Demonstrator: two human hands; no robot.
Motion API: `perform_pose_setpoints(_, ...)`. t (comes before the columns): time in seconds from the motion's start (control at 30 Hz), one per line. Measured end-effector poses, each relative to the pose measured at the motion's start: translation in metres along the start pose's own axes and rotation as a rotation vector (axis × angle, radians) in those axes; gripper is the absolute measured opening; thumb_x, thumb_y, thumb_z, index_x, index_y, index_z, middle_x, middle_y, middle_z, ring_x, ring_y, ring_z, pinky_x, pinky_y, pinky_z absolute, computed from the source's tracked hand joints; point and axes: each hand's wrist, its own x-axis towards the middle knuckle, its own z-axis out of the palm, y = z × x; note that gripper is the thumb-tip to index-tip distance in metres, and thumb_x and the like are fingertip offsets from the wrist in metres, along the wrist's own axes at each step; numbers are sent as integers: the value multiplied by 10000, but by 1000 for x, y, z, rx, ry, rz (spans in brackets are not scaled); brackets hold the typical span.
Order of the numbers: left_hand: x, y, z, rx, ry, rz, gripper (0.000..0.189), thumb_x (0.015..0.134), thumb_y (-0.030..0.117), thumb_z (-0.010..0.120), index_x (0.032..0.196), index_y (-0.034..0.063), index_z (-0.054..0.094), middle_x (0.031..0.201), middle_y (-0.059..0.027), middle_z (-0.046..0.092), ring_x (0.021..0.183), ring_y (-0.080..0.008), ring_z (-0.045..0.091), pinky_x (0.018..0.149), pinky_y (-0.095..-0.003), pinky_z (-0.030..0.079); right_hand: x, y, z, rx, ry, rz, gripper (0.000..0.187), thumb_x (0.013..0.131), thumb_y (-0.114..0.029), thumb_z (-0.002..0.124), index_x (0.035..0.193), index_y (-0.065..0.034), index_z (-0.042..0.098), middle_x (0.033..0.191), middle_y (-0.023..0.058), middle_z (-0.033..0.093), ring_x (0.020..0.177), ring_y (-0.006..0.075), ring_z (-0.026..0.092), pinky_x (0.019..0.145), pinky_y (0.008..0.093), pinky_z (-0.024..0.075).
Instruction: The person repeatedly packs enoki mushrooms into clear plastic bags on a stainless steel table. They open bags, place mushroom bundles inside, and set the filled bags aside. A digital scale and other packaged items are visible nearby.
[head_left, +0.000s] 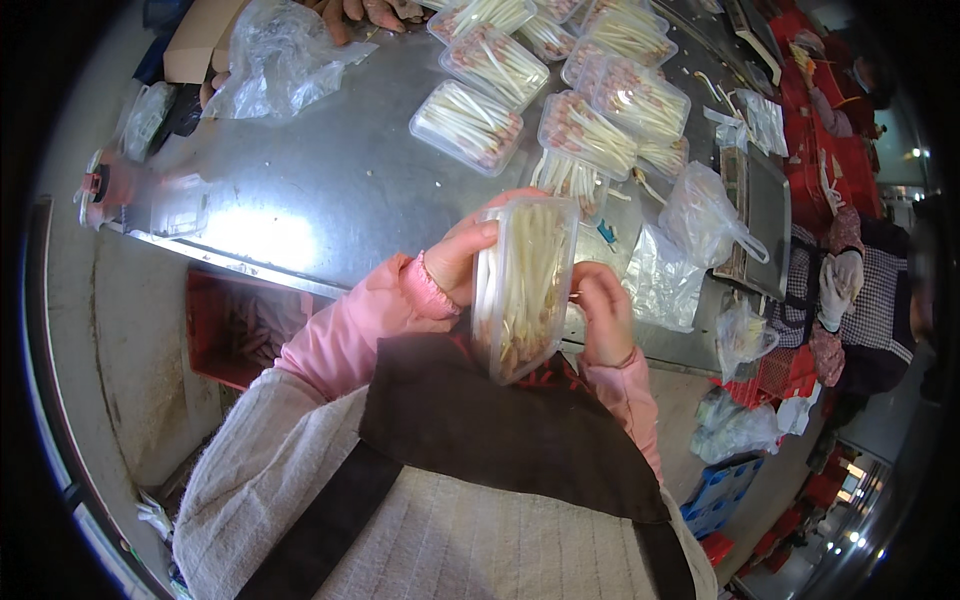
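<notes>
My left hand grips the left edge and far end of a clear plastic tray, holding it tilted up before my chest. White stems of what look like peanut sprouts fill it, their brownish seed ends towards me. My right hand is at the tray's right side with fingers curled; whether it pinches anything there is too small to tell. Just beyond lies another tray of sprouts, partly hidden. Several more filled trays sit farther back, some stacked. A small blue scrap lies to the right.
The metal table bears a crumpled plastic bag, sweet potatoes and a knotted bag. A bottle-like clear container stands left. A red crate sits below. At right is a co-worker's gloved hand.
</notes>
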Motion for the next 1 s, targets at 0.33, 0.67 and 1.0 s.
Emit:
perform_pose_setpoints(0.33, -3, 1, 9, 226, 67, -54, 589, 797, 282, 687, 1268, 15, 455, 1176, -60, 540, 1110, -144, 503, 972, -297, 362, 41, -67, 70, -614, -112, -641, 213, 667, -67, 680, 828, -25, 547, 836, 100, 523, 772, 213, 527, 709, 308, 432)
perform_pose_setpoints(0.67, -6, 3, -3, 155, 87, -117, 593, 784, 259, 697, 1284, 48, 457, 1155, -44, 540, 1110, -123, 465, 985, -293, 310, 43, -47, 74, -201, -66, -645, 198, 684, 27, 674, 793, -34, 520, 850, 65, 508, 794, 157, 490, 740, 277, 395)
perform_pose_setpoints(1.0, -1, 0, -3, 38, 49, -172, 815, 719, 397, 723, 1341, 22, 353, 1220, -113, 515, 1134, -207, 516, 976, -358, 400, 41, -49, 58, 21, -196, -593, 125, 780, 33, 610, 833, -29, 515, 958, 91, 493, 902, 179, 499, 898, 352, 400)
